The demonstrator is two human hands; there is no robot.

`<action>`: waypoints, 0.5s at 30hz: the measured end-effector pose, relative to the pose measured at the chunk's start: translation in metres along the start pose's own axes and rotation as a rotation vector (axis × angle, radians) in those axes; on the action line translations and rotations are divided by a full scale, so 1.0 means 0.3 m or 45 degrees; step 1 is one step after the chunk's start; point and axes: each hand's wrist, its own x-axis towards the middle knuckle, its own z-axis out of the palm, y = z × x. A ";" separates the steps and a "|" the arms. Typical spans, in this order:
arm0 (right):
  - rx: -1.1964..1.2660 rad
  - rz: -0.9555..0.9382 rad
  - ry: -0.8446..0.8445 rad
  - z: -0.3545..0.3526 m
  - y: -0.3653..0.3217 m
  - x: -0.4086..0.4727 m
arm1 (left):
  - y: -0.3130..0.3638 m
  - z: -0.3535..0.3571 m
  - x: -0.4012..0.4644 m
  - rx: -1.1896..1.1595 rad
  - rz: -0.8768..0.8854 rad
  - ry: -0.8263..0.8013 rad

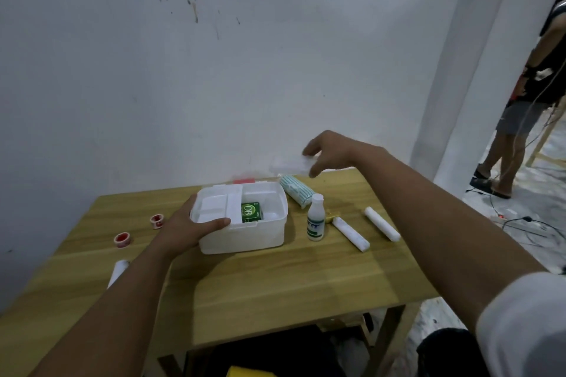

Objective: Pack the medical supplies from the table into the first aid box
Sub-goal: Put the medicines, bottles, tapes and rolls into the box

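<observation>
— What's the box (245, 232) like from where you stand?

— White, translucent plastic, sitting open near the middle of the wooden table (275, 281). A white tray (217, 203) with compartments covers its left part; beside the tray, down inside, lies a green pack (251, 212) printed "OB".

— And the hands?

— The left hand (186, 228) grips the box's left end, thumb laid along the front rim. The right hand (329, 153) is up above the far edge, pinching a clear flat lid (289, 166); it's blurred, so I can't tell more of it.

— What's still out on the table?

— Right of the box: a teal-striped bandage roll (296, 191) near the back, a white bottle (315, 219) standing upright just beside the box, then two white rolls (350, 233) (382, 223) lying apart from each other. Left of it: two red tape rings (157, 221) (122, 239), and another white roll (118, 272) partly hidden behind the left forearm.

— Room to move?

— The front half of the table is bare wood. The wall (214, 70) stands right at the back edge. Another person (520, 119) stands well off to the right.
</observation>
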 end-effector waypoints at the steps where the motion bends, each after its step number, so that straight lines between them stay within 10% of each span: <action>1: -0.033 -0.037 -0.078 0.018 -0.040 0.005 | -0.002 0.000 0.000 -0.006 0.001 0.001; 15: -0.209 -0.173 -0.183 0.342 -0.221 0.101 | -0.021 -0.015 0.006 0.055 -0.039 -0.034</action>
